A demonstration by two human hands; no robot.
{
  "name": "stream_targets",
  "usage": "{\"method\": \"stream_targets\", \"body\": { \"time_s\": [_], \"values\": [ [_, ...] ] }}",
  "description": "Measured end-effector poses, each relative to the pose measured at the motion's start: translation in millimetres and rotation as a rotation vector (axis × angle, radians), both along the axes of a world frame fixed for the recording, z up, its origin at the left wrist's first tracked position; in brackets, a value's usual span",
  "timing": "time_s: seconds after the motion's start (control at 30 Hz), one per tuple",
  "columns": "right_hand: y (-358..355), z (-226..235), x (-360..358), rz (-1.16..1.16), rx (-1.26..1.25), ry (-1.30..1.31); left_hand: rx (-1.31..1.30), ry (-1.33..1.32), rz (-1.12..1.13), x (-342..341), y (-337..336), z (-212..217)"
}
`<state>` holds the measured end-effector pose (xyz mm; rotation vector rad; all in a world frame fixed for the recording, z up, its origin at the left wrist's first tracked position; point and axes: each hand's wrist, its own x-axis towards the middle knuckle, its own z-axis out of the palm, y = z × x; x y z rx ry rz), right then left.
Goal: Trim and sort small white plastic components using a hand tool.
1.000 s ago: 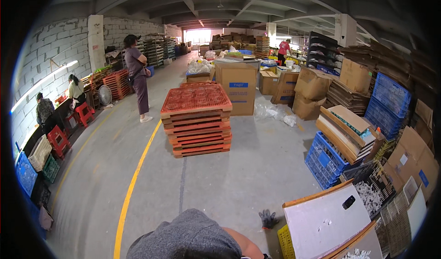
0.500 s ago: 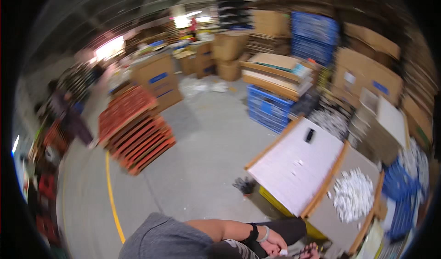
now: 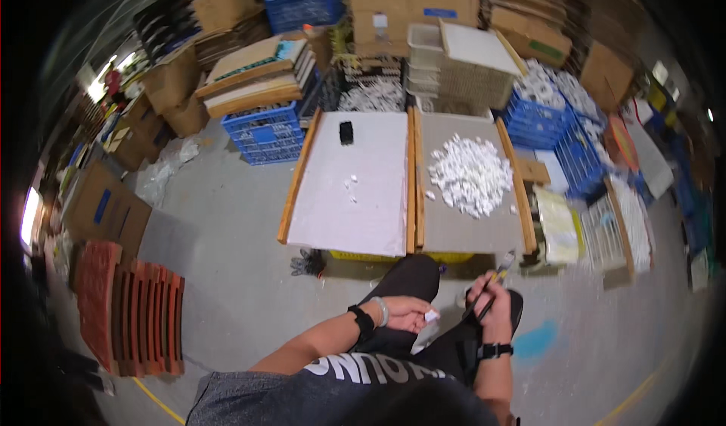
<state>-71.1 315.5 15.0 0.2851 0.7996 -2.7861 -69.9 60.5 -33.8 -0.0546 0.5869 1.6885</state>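
My left hand (image 3: 407, 314) is closed, pinching a small white piece (image 3: 432, 316) over my lap. In my right hand (image 3: 493, 305) is a pair of pliers (image 3: 499, 274) with dark handles and some yellow near the jaws, the tip pointing up and away from me. In front of my knees stand two shallow wood-edged trays side by side. The left tray (image 3: 333, 214) has a pale surface with a few small white pieces (image 3: 352, 187) and a black object (image 3: 346, 133). On the grey right tray (image 3: 469, 237) lies a heap of small white pieces (image 3: 470, 175).
Blue crates (image 3: 265, 135) stand left of the trays, with wooden-edged boards on top. More blue crates (image 3: 535, 116) of white parts sit at the right. Cardboard boxes (image 3: 412, 6) line the back. Red pallets (image 3: 144, 316) are at the left, and a dark glove (image 3: 308, 263) lies on the floor.
The view has swung to the right, bringing the trays to the middle and the pallets to the left edge. Both hands and the pliers are now fully in sight.
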Motion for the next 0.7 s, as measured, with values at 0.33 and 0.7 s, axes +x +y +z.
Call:
{"method": "stream_targets", "body": {
  "time_s": [0.33, 0.7],
  "values": [
    [-29, 293, 60, -0.086, 0.512, 0.894, 0.009, 0.030, 0.022, -17, -11, -1],
    [-28, 318, 74, -0.392, 0.637, 0.994, 0.009, 0.026, 0.035, -8, -12, 3]
  ]
}}
